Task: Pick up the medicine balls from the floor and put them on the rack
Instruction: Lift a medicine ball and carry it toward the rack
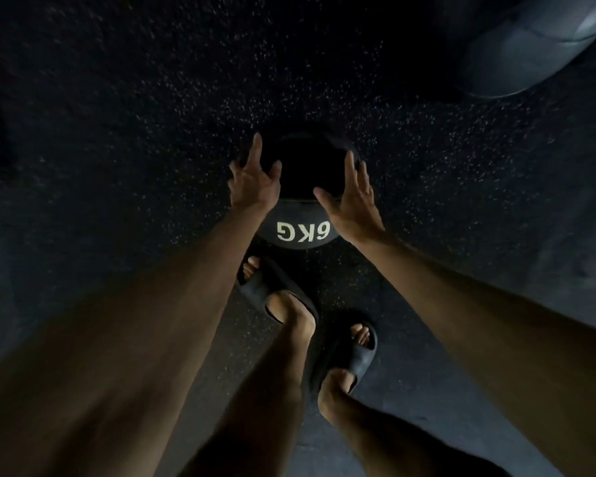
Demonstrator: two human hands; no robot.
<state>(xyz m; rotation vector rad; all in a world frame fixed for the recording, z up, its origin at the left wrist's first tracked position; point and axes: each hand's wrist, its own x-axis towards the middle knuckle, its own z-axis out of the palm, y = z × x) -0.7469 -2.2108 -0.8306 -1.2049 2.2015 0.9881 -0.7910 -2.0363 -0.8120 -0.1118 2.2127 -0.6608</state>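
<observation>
A black medicine ball (298, 180) marked "6KG" in pale letters lies on the dark speckled floor right in front of my feet. My left hand (252, 177) is at the ball's left side with fingers spread and loosely bent over its upper edge. My right hand (353, 197) is at the ball's right side, fingers straight and thumb out toward the ball. Whether the palms touch the ball is hard to tell in the dim light. No rack is in view.
My two feet in dark slides (276, 290) (346, 352) stand just behind the ball. A large grey rounded object (530, 53) sits on the floor at the top right. Dark rubber flooring (117, 115) stretches to the left and ahead.
</observation>
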